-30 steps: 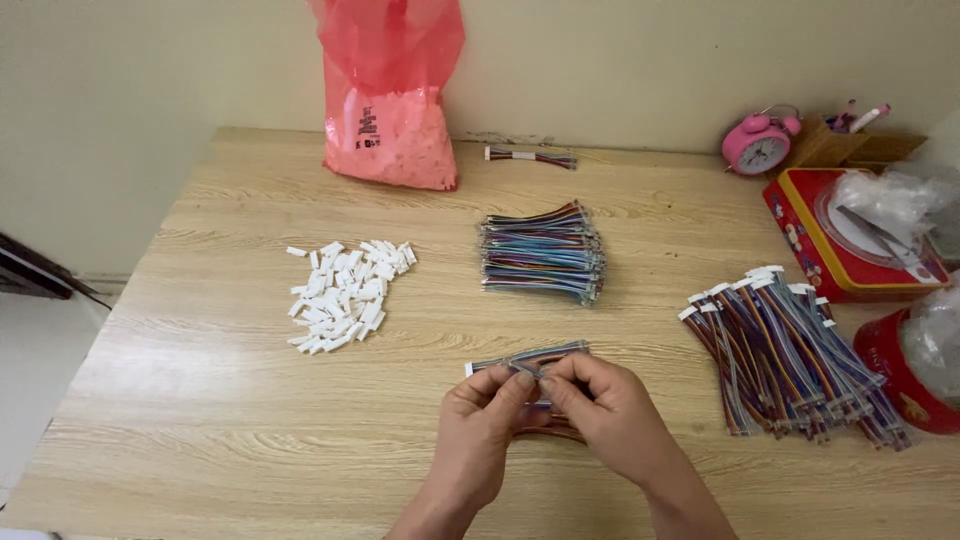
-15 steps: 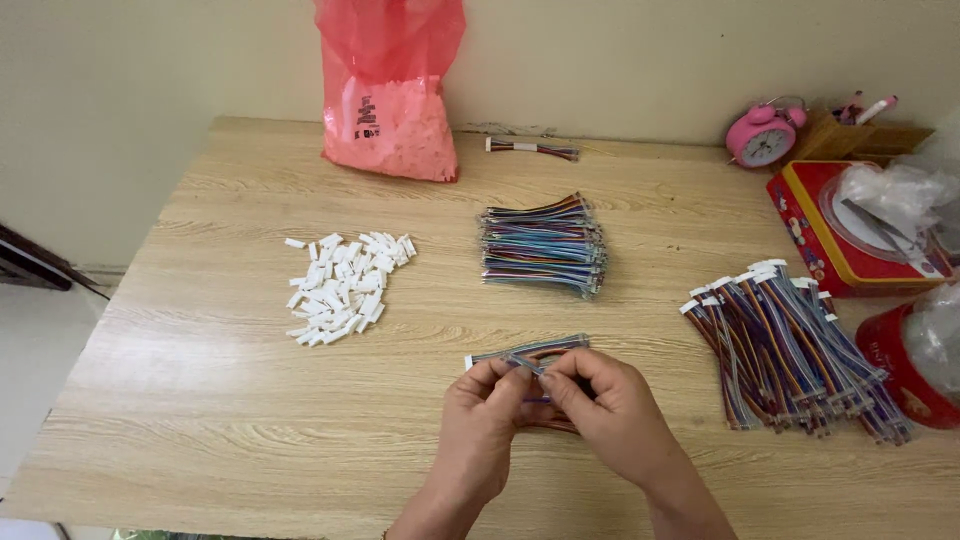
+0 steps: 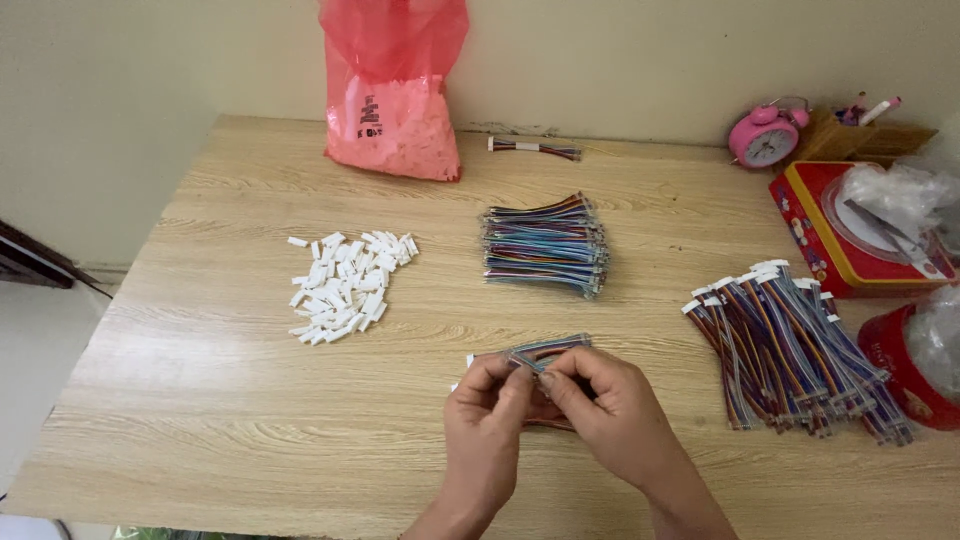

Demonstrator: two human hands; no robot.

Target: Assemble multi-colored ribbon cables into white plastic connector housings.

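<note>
left hand (image 3: pixel 485 425): fingers pinched on wire bundle (image 3: pixel 545 352)
right hand (image 3: pixel 605 405): fingertips closed on same bundle
bundle: held just above table (image 3: pixel 200 400), front centre
nearby: white connectors (image 3: pixel 345 285), stacked wires (image 3: pixel 545 245)

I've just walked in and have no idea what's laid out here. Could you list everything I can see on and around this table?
table: one, light wood, fills the view
red plastic bag: one, far edge, against the wall
white connector housings: a loose pile, left of centre
stack of wire ribbons: one neat stack, multicoloured, centre
wires with white ends: one fanned bundle, multicoloured, right side
small wire piece: one, far edge beside the bag
alarm clock: one, pink, far right
wooden holder with pens: one, brown, behind the clock
red tin: one, right edge, clear plastic on top
red container: one, right edge, partly cut off
wire set in hand: one, multicoloured, front centre
left hand: pinching the wire set
right hand: pinching the wire set
</note>
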